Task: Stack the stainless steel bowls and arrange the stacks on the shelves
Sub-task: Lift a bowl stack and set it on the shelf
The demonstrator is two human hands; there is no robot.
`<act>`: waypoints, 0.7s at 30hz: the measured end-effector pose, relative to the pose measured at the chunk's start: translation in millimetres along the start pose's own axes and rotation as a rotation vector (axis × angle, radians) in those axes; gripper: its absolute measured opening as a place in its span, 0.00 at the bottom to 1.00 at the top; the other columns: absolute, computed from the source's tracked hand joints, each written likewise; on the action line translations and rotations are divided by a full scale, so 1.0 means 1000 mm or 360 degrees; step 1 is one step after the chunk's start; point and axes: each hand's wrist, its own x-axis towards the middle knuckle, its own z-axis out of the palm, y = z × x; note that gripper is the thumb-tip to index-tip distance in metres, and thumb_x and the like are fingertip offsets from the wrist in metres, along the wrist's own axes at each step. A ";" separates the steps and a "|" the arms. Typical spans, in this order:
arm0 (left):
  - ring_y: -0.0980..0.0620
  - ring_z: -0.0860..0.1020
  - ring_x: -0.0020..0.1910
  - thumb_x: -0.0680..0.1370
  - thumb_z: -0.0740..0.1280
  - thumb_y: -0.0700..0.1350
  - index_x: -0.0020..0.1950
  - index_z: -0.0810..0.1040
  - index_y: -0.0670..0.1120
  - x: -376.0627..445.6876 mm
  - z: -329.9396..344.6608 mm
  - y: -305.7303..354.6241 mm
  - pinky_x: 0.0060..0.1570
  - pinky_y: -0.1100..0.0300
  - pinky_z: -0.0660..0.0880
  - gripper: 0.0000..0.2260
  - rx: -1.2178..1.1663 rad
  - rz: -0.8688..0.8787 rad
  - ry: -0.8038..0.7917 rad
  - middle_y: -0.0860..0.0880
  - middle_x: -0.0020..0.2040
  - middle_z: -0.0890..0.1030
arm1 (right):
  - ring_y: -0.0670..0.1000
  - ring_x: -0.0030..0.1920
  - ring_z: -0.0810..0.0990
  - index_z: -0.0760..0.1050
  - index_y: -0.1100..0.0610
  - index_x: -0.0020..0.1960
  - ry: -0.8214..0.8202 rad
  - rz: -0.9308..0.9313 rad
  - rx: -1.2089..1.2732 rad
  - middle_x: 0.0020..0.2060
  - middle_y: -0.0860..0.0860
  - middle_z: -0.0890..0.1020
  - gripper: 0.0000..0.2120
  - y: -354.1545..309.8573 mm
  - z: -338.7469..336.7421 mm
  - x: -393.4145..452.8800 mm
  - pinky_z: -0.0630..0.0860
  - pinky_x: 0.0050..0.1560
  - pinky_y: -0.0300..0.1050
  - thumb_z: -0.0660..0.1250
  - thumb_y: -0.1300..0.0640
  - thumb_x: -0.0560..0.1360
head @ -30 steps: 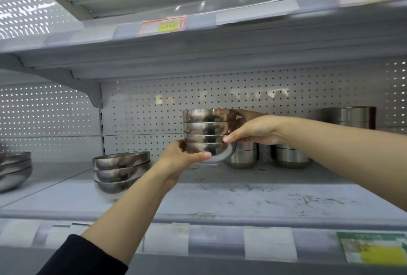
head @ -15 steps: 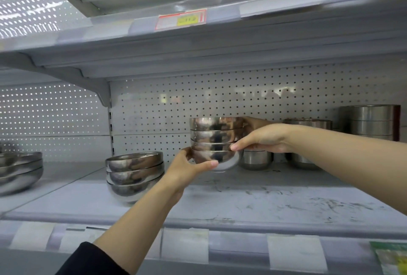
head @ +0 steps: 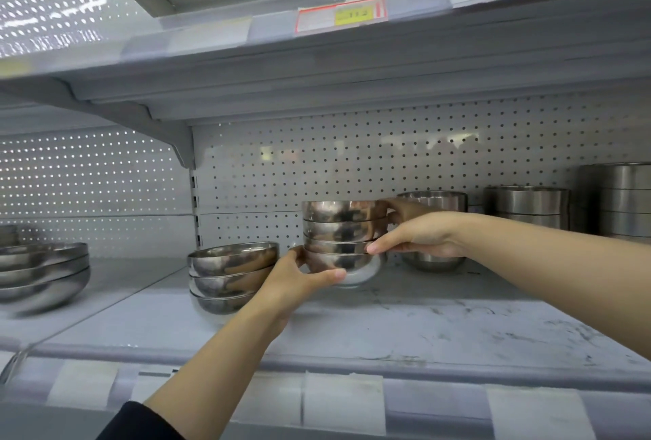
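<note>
Four nested shiny steel bowls [head: 343, 240] gripped between left hand [head: 299, 277] and right hand [head: 419, 239], three-bowl stack [head: 230, 276] beside, scuffed grey shelf [head: 440, 327].

Even, cool store light, soft focus, wide-angle bend

Bright light shows at the upper left and through the pegboard holes [head: 88, 172] there; the shelf deck [head: 405, 320] is evenly lit with only faint shadows under the bowls. The held stack of bowls [head: 343, 239] carries warm reflections and small glare spots. The bowls at the far left [head: 42, 274] smear with blur, the price tag [head: 341, 14] is unreadable, and shelf edges bow toward the frame borders.
</note>
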 end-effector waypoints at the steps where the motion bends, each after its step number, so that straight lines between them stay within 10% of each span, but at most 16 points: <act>1: 0.56 0.75 0.59 0.64 0.79 0.49 0.62 0.73 0.48 0.000 -0.005 -0.001 0.65 0.54 0.68 0.30 0.0021 -0.0007 0.0000 0.55 0.58 0.79 | 0.47 0.57 0.79 0.75 0.53 0.60 -0.0011 -0.0002 -0.0002 0.54 0.50 0.83 0.23 -0.001 0.004 0.002 0.74 0.54 0.35 0.74 0.67 0.68; 7: 0.55 0.75 0.58 0.65 0.78 0.47 0.63 0.73 0.47 0.006 -0.028 -0.004 0.64 0.54 0.69 0.28 0.0083 -0.0035 0.0004 0.52 0.58 0.79 | 0.45 0.49 0.82 0.74 0.51 0.57 0.0054 -0.0103 0.0060 0.48 0.49 0.84 0.25 -0.004 0.022 0.021 0.77 0.39 0.32 0.75 0.69 0.65; 14: 0.50 0.74 0.60 0.65 0.77 0.47 0.62 0.74 0.47 0.045 -0.014 -0.008 0.65 0.49 0.69 0.27 0.0168 -0.0084 -0.0033 0.51 0.59 0.79 | 0.48 0.57 0.78 0.71 0.49 0.61 0.0144 -0.0095 0.0103 0.56 0.49 0.80 0.34 0.003 -0.001 0.035 0.77 0.47 0.38 0.77 0.70 0.61; 21: 0.56 0.79 0.48 0.63 0.78 0.39 0.47 0.79 0.51 0.095 0.010 -0.018 0.46 0.65 0.73 0.17 0.0041 -0.0224 -0.0226 0.56 0.42 0.84 | 0.52 0.57 0.79 0.71 0.51 0.60 0.0297 -0.0079 0.0144 0.57 0.52 0.80 0.35 0.026 -0.021 0.060 0.77 0.57 0.46 0.78 0.71 0.58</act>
